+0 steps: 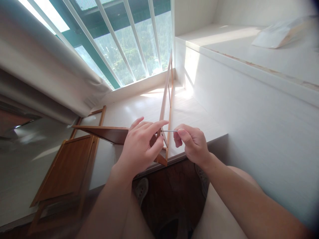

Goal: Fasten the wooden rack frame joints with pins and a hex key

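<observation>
Right hand [191, 142]: pinching thin metal rod [170, 131]
Left hand [139, 142]: thumb, forefinger parted near rod tip; grip unclear
Wooden frame [164, 99]: standing on white ledge [194, 127], between hands
Risk: angled rod could slip; loose support could tip frame

White ledge [194, 116], wooden frame [163, 103] on it, higher shelf [229, 36], possibly a bag [274, 35] atop

Silver-grey on the thin rod [170, 131] at the right grip [191, 142]. Orange-brown on the wooden frame [164, 103] beside the left grip [142, 142]; darker red-brown on the panel [107, 133] just left of it. Mid-brown on the folded wooden piece [64, 169] farther left. White, sun-patched on the ledge [196, 116] under both grips. Beyond them: white window bars [116, 39], teal window frame [101, 66]. Dark brown on the floor [171, 181] below.
</observation>
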`<control>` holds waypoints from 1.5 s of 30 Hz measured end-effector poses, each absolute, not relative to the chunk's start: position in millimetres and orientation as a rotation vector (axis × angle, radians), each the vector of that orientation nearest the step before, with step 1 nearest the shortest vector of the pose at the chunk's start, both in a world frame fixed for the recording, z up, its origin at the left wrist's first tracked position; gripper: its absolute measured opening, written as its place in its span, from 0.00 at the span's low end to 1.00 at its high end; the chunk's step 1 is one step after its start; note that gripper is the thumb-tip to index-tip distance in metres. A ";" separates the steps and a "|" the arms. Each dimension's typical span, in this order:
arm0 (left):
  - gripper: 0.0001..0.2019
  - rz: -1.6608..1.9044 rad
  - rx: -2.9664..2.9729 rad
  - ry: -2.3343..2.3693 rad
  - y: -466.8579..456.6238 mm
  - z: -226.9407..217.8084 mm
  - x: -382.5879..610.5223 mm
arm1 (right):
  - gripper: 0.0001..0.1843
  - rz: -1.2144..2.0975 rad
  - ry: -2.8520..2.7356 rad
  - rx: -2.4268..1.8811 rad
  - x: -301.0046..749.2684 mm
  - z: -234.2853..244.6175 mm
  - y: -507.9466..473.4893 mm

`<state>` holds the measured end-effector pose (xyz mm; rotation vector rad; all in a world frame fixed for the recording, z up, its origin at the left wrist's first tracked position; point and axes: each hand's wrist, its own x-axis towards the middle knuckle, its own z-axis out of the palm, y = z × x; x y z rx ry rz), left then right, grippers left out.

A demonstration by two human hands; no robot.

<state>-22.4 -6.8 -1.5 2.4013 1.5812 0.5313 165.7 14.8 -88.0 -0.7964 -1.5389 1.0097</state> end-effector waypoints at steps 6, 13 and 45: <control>0.21 0.532 2.392 1.582 -6.4 -0.5 -22.2 | 0.27 1.020 -1.533 -0.814 165.1 -87.9 14.7; 0.20 0.528 2.392 1.584 -6.4 -0.1 -21.9 | 0.27 1.026 -1.530 -0.811 164.8 -86.5 15.1; 0.21 0.529 2.396 1.579 -5.6 -2.3 -22.6 | 0.27 1.037 -1.505 -0.803 163.2 -85.7 14.8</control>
